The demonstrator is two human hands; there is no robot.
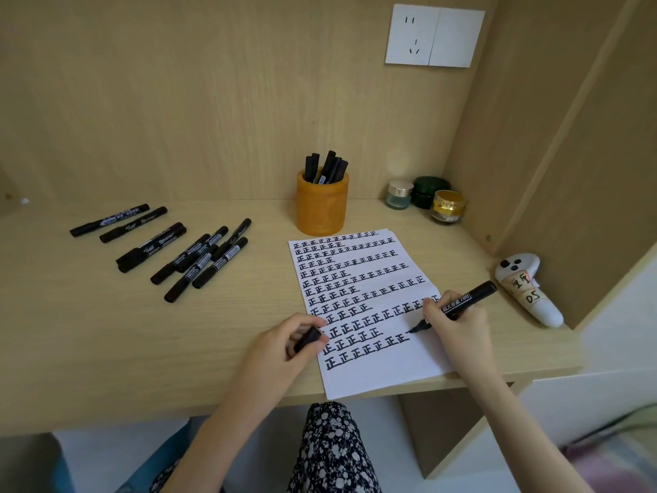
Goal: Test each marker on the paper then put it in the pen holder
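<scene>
Floral fabric (330,450) over the person's lap sits closest, just below the front edge of the worktop (106,332).

On the front right of that worktop lies the paper (384,375), its near corner hanging slightly over the edge. Rows of black test characters fill it, and only the bottom strip is bare. The orange pen holder (321,208) stands just behind the paper's far edge, with several upright markers (325,167) in it.

About 9 loose markers (199,259) lie capped, well apart to the left, and look to be waiting their turn. A white controller (526,286) rests to the right, and 3 small jars (426,199) sit in the back corner.

The right hand (458,329) grips an uncapped marker (469,298) in a writing hold. Its tip touches the paper at the right end of one of the lowest rows. The left hand (281,339) is curled round the cap (307,339), beside the paper's left edge.

The step in hand looks like the test stroke itself. Light, even pressure should show whether ink flows. The left hand could press the sheet flat so it doesn't slide toward the overhang. Recapping firmly before dropping the marker into the pen holder would keep the tip from drying.
</scene>
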